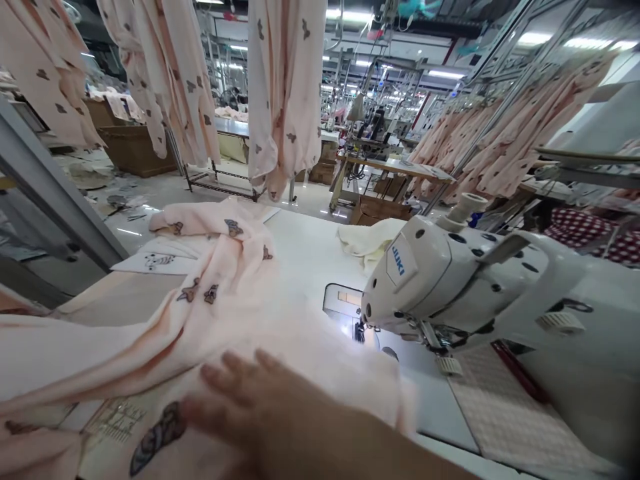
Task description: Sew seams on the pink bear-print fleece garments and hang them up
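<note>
Pink motif-print cloth [240,313] covers part of the bench [305,247] beside the JUKI sewing machine [450,280]; the right hand [260,400] spreads loosely over it, while the left hand is out of view, its state untellable. An uneven pull could ruck loose folds near the presser foot [359,331]. Cream cloth [370,237] and a white printed piece [160,262] might catch them.

Cloth [250,300]: pale pink, scattered grey-brown motifs, some butterfly-like. Lay loose across white table [305,243], mostly left of machine [420,273]. Far-left part bunched, ridged into long folds; middle part smoother, slightly blurred. Left end ran out of view. Right edge reached near side of machine's needle area; whether under foot, couldn't tell. One large motif showed at near left. Near part partly hidden.
</note>
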The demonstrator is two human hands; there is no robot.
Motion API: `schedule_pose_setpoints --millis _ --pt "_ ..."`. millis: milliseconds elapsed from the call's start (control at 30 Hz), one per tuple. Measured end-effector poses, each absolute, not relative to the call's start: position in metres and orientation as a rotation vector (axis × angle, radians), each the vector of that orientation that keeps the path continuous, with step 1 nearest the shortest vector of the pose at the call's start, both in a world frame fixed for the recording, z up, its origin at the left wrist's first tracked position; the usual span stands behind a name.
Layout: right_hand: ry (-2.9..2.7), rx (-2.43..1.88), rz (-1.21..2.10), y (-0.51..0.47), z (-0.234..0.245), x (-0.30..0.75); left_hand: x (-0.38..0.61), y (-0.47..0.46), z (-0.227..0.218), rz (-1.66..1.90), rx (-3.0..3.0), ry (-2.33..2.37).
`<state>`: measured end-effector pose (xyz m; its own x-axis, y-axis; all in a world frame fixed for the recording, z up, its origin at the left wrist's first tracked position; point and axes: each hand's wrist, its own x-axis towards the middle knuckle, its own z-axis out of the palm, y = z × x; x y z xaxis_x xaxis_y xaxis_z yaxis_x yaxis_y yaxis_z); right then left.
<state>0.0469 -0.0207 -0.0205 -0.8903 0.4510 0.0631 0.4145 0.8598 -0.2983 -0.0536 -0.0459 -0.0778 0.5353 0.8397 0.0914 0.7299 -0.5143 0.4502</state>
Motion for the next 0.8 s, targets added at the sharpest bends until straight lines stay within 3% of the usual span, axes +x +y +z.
schedule_pose_setpoints --millis 200,333,433,500,600,800 --pt "-2.57 -1.418 0.312 0.037 -0.033 0.058 -0.096 -0.042 -0.047 0.467 2.661 1.01" --pt "-2.703 -1.234 0.282 -0.033 -0.036 0.112 -0.156 0.0 -0.021 0.162 2.884 0.438" --pt "-2.746 -1.145 -0.267 -0.091 -0.039 0.165 -0.176 0.013 0.002 0.007 2.952 0.387" --pt "-2.578 -1.236 -0.399 -0.111 -0.037 0.188 -0.158 0.002 0.014 0.011 2.944 0.62" --pt "-2.571 -1.186 -0.295 -0.116 -0.029 0.19 -0.099 -0.025 0.019 0.052 2.84 0.908" --pt "-2.639 -1.393 0.024 -0.102 -0.027 0.158 -0.026 -0.033 -0.005 0.097 2.929 0.85"
